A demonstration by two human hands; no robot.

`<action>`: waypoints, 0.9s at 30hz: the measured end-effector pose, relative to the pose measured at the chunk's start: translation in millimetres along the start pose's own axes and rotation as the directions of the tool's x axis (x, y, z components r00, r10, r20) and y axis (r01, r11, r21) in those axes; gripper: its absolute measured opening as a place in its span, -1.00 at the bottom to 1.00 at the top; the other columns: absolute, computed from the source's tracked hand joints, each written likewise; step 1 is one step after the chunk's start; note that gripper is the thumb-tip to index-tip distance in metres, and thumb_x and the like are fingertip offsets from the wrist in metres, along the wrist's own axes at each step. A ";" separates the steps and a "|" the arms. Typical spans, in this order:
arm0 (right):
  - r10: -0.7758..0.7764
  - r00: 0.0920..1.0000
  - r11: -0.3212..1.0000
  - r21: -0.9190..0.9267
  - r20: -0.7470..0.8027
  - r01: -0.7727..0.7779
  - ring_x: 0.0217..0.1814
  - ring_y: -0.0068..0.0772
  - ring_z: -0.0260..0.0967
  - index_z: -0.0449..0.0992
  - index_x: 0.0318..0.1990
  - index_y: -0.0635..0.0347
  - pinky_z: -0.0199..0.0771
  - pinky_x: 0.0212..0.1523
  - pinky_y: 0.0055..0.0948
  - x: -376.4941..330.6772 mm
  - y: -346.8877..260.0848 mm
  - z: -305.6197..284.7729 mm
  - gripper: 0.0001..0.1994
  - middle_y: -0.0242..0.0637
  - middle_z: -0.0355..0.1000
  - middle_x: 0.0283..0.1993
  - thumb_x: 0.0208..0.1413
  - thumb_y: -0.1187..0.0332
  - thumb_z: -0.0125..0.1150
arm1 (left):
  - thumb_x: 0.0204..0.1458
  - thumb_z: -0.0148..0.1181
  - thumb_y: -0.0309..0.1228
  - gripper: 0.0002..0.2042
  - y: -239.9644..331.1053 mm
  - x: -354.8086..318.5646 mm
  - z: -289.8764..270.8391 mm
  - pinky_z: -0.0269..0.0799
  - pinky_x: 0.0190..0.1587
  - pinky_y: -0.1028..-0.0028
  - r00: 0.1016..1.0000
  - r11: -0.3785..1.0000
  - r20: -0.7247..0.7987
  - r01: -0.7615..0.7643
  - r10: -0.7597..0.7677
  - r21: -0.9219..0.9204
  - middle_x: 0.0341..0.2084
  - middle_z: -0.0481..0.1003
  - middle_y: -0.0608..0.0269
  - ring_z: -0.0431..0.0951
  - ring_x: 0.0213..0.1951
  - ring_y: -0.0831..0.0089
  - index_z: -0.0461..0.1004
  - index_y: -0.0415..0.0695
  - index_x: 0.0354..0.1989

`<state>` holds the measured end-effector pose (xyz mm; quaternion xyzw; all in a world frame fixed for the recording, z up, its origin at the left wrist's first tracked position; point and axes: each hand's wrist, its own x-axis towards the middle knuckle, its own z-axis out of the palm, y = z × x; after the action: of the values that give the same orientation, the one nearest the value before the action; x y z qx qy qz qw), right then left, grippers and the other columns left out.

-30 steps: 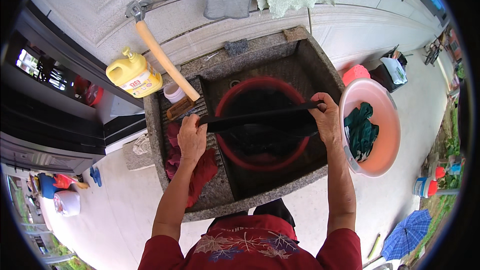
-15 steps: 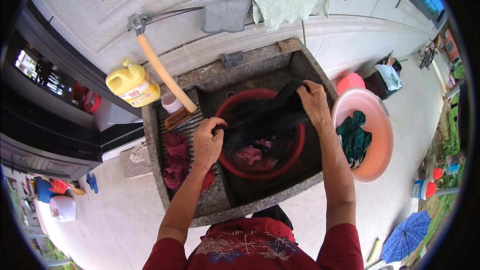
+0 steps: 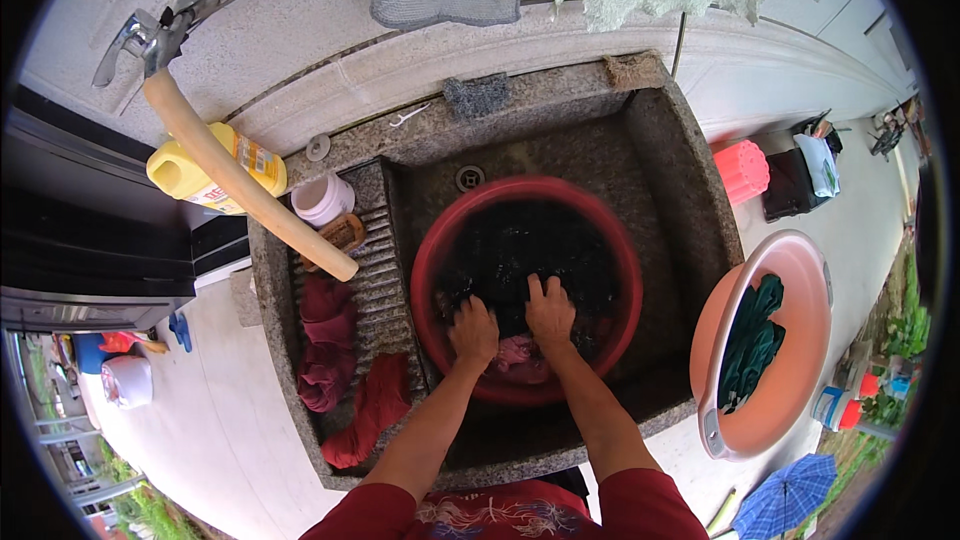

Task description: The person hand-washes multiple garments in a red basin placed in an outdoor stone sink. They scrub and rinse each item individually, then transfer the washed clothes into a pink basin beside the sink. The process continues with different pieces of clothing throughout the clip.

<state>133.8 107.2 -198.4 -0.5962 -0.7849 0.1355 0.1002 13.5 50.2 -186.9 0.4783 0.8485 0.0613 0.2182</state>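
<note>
A red basin [image 3: 424, 240] stands in the stone sink [image 3: 690, 190], filled with dark, wet fabric and water. Both my hands are down in it, side by side near its front. Fingers bent into a black garment [image 3: 520, 230], my left hand [image 3: 474, 330] grips it, fingertips partly sunk in the dark cloth. Close by on the right, my right hand [image 3: 549, 314] holds the same garment, its fingers also curled down into it. A pink cloth [image 3: 517, 358] shows between my wrists. The garment's outline is lost in the dark water.
Left of the basin, a ribbed washboard [image 3: 378, 240] bears a maroon cloth [image 3: 328, 340], a red cloth [image 3: 375, 410] and a wooden brush [image 3: 342, 236]. A tap hose [image 3: 245, 185] hangs past a yellow jug [image 3: 190, 168]. At right stands a pink tub [image 3: 785, 395] with green clothing [image 3: 750, 350].
The black garment, held stretched above the basin before, is now down in it. My hands have come down and closer together. The whole view has shifted nearer the sink.
</note>
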 end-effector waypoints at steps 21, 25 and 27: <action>0.170 0.983 0.865 0.468 0.064 -0.180 -0.13 -0.15 0.39 0.52 -0.27 0.13 0.39 -0.11 -0.29 40.6 40.8 -131.7 -0.78 -0.13 0.40 -0.23 -0.15 0.54 0.10 | 0.09 -0.06 -0.36 -0.77 -28.1 -20.5 -114.1 0.40 -0.20 0.08 0.975 0.982 0.117 -0.187 0.187 -0.009 -0.37 0.46 -0.24 0.48 -0.22 -0.07 0.40 -0.31 -0.36; 0.212 0.972 0.834 0.500 0.101 -0.234 -0.20 -0.19 0.41 0.54 -0.34 0.18 0.37 -0.16 -0.34 37.9 33.5 -193.4 -0.82 -0.16 0.42 -0.29 -0.12 0.56 0.05 | 0.08 -0.03 -0.36 -0.73 -30.2 -21.3 -167.2 0.41 -0.28 0.16 0.854 0.962 0.485 -0.059 0.187 -0.267 -0.50 0.48 -0.19 0.51 -0.49 0.01 0.39 -0.38 -0.25; 0.150 0.985 0.853 0.493 0.083 -0.172 -0.23 -0.19 0.41 0.54 -0.38 0.22 0.38 -0.20 -0.33 33.8 31.2 -208.8 -0.88 -0.14 0.43 -0.35 -0.09 0.44 0.12 | 0.07 0.00 -0.37 -0.73 -31.2 -19.5 -183.3 0.41 -0.30 0.21 0.785 0.929 0.581 0.019 0.215 -0.369 -0.58 0.47 -0.14 0.49 -0.59 0.02 0.40 -0.37 -0.19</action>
<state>219.7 167.1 -12.0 -0.6108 -0.6725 0.3537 0.2228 -80.8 36.3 -26.1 0.4690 0.6797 0.0669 0.5600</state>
